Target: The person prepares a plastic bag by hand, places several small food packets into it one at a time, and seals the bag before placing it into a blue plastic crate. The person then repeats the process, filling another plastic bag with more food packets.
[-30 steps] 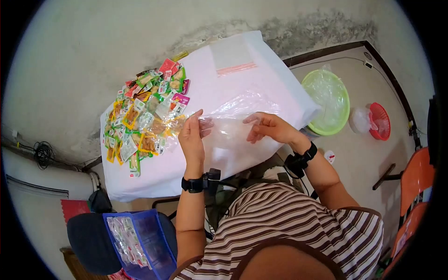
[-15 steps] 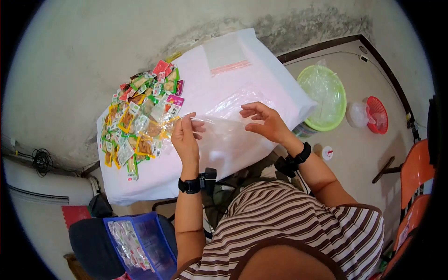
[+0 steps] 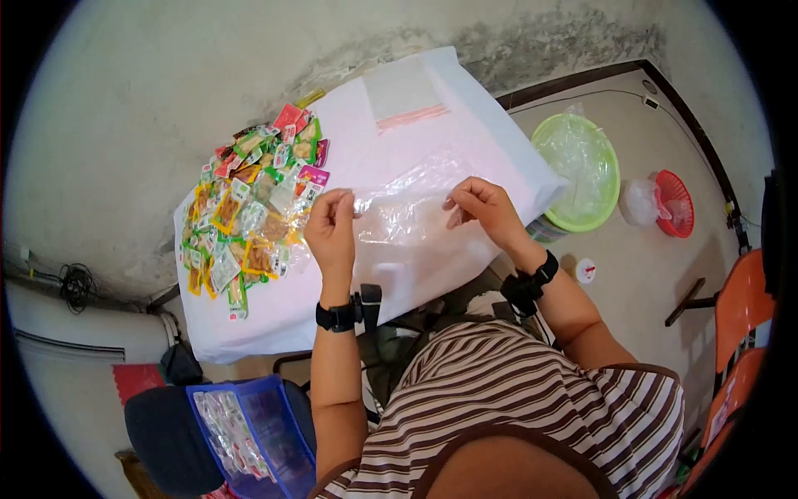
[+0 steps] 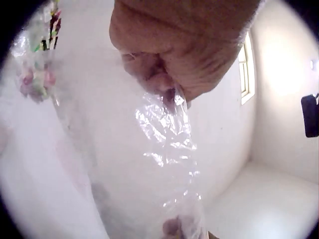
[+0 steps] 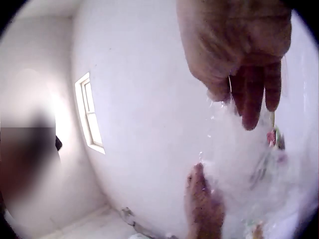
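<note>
A clear plastic bag (image 3: 403, 218) stretches between the two hands over the white-covered table (image 3: 274, 328). My left hand (image 3: 331, 237) pinches one side of it with curled fingers; in the left wrist view the shiny film (image 4: 169, 134) runs down from those fingertips. On the other side my right hand (image 3: 490, 214) pinches the bag between thumb and forefinger, its other fingers (image 5: 254, 97) hanging fairly straight. A heap of colourful snack packets (image 3: 249, 208) lies just left of the left hand. Farther back on the table is a flat stack of clear bags (image 3: 405, 93) with a reddish strip.
A green-rimmed bucket (image 3: 613, 170) lined with plastic stands right of the table, near a red basket (image 3: 683, 208). Orange chairs (image 3: 740, 308) are at the right. A blue bin (image 3: 278, 424) with packets sits on a dark chair at the lower left. A wall borders the table's back.
The right hand came off the bag with spread fingers half a second ago and now pinches its edge. The left hand kept its hold, and the bag now hangs spread between both hands.
</note>
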{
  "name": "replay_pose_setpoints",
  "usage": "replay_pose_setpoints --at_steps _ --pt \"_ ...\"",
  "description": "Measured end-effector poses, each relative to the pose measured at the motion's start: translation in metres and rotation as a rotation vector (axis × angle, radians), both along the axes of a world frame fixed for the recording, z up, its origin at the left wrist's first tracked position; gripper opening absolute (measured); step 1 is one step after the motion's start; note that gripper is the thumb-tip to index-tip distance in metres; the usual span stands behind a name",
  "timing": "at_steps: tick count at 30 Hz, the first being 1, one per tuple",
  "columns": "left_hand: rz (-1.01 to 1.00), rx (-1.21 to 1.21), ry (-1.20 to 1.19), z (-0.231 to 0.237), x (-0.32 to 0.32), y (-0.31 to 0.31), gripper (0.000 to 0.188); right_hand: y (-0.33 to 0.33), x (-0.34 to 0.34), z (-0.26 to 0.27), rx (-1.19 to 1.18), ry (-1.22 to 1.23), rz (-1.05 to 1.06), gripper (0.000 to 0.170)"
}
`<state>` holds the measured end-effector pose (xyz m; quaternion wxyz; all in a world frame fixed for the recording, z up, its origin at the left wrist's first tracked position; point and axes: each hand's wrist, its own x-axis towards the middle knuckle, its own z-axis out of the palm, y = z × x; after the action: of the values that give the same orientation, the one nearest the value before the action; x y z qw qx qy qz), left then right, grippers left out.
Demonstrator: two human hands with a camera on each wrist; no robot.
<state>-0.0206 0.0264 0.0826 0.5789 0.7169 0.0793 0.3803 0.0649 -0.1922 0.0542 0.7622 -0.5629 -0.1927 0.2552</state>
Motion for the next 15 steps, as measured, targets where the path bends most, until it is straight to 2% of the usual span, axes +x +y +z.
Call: replay_pose_setpoints --at_steps 2,3,5,6,8,9,10,13,15 --pt "-0.051 0.053 0.018 0.001 0.008 0.003 0.007 0.006 0.006 -0.007 0.108 -0.113 -0.149 0.016" --pt "-0.129 0.094 0.058 0.001 0.011 0.002 0.008 0.01 0.009 -0.011 0.105 -0.113 -0.148 0.016" --pt "-0.236 0.186 0.166 0.0 0.016 0.001 0.01 0.017 0.011 -0.017 -0.102 -0.578 -0.142 0.014" --pt "-0.243 0.185 0.164 0.0 0.017 -0.002 0.01 0.015 0.011 -0.015 -0.105 -0.578 -0.148 0.014" --pt "-0.316 0.301 0.308 0.001 0.016 -0.007 0.017 0.011 0.01 -0.009 -0.348 -0.4 0.237 0.014" --pt "-0.352 0.315 0.466 -0.002 0.013 0.0 0.025 0.01 0.007 -0.005 -0.343 -0.373 0.197 0.013" --pt "-0.356 0.314 0.464 -0.011 0.009 0.006 0.025 0.007 0.008 -0.005 -0.347 -0.372 0.194 0.013" --pt "-0.608 0.299 0.691 -0.058 -0.01 0.031 0.03 -0.003 0.012 -0.011 -0.305 -0.299 0.115 0.014" --pt "-0.623 0.262 0.767 -0.091 -0.021 0.049 0.029 -0.008 0.016 -0.02 -0.32 -0.214 0.086 0.016"
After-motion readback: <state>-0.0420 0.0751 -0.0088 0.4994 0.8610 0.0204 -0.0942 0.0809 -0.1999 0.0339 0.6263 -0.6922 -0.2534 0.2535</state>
